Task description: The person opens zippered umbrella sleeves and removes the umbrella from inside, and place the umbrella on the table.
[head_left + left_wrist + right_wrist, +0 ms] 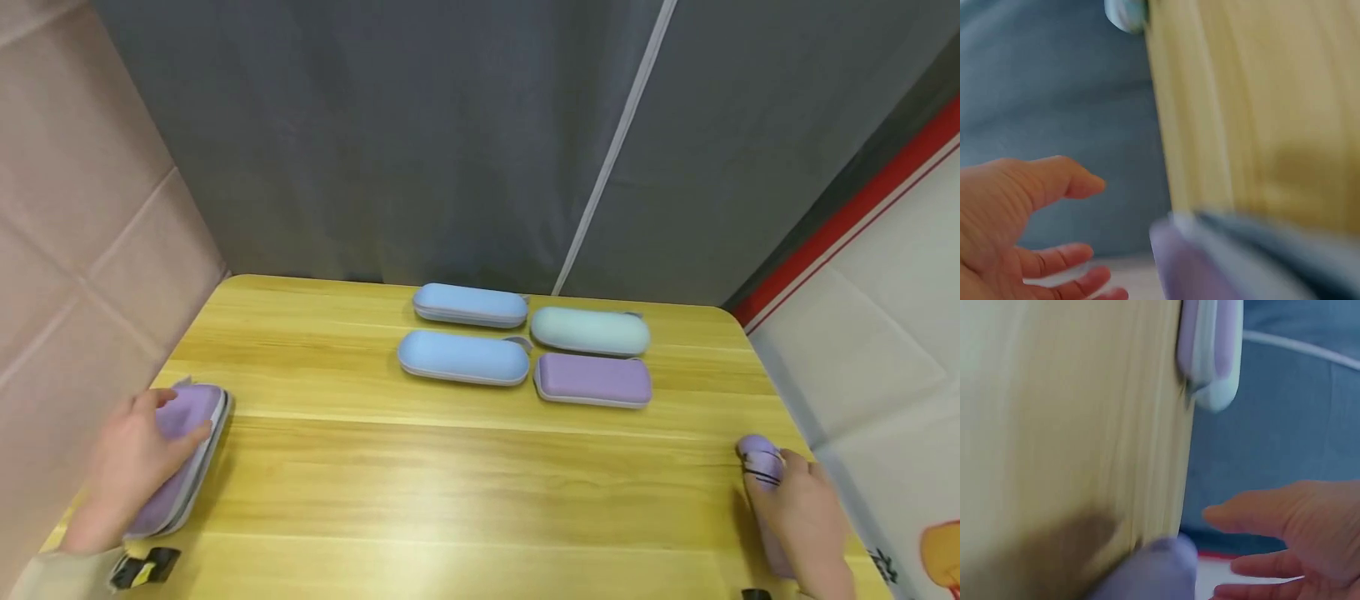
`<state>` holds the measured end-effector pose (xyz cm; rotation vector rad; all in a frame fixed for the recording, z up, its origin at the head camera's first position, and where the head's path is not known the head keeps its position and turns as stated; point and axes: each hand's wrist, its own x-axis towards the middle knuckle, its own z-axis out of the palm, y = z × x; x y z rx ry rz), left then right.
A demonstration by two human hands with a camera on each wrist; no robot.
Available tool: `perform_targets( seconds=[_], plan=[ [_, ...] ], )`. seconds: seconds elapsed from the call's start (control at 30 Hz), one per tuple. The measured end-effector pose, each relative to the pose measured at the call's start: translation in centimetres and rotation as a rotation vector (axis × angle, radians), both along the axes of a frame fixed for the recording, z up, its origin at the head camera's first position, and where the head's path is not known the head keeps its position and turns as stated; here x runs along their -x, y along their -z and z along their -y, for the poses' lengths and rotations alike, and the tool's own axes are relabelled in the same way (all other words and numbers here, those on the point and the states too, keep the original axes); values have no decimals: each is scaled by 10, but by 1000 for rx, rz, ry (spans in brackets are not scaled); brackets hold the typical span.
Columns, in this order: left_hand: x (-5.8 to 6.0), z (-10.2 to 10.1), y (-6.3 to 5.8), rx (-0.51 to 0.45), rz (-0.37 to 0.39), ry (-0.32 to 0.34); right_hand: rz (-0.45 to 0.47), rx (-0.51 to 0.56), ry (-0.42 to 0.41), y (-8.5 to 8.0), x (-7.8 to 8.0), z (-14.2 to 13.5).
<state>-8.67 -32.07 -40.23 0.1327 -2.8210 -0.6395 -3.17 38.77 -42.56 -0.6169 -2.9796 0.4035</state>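
Observation:
At the table's left side lies a purple zip-up case (180, 417), shaped like a glasses case, with a grey edge band. My left hand (135, 462) hovers over it, thumb and fingers spread apart. In the left wrist view the case (1188, 269) appears blurred beside the spread fingers. On the right side lies a lilac case (761, 458) with dark thin lines near its far end. My right hand (806, 508) is beside and partly over it, hiding its middle. The right wrist view shows that thumb (1241, 512) and the fingers apart, with the lilac case (1154, 575) beside them.
Toward the back of the wooden table (450, 483) are two blue cases (471, 305), a pale green case (590, 331) and another purple case (594, 380), grouped closely. A grey curtain (390, 142) hangs behind. Pale walls flank both sides, the right one (862, 358) with red trim.

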Motion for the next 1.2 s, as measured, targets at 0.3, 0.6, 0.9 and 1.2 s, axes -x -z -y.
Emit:
perform_targets(
  seconds=[0.3,0.6,0.9,1.2],
  plan=[
    [32,-74,14,-189,-192,208,-393,175,-317,5,38,85],
    [65,-128,31,-470,-114,287,-475,332,-516,7,77,152],
    [99,-170,42,-807,34,195,-494,495,-658,9,112,199],
    [125,-194,55,-974,221,91,-356,632,-586,7,146,244]
  ],
)
